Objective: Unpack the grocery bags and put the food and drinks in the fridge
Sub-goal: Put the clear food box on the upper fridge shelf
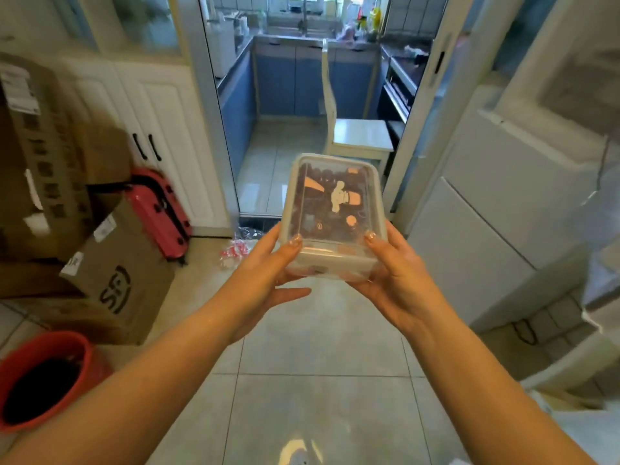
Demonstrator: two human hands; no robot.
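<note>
A clear plastic food box (332, 209) with a lid and dark contents is held out in front of me, above the tiled floor. My left hand (268, 276) grips its near left corner, thumb on the lid. My right hand (399, 280) grips the near right corner the same way. The white fridge (503, 203) stands at the right with its doors closed, apart from the box.
Cardboard boxes (114, 283) and a pink suitcase (161, 213) stand at the left. A red bin (43, 377) sits at the lower left. A white chair (359, 135) stands in the kitchen doorway ahead. A small red-and-white wrapper (235, 251) lies on the floor.
</note>
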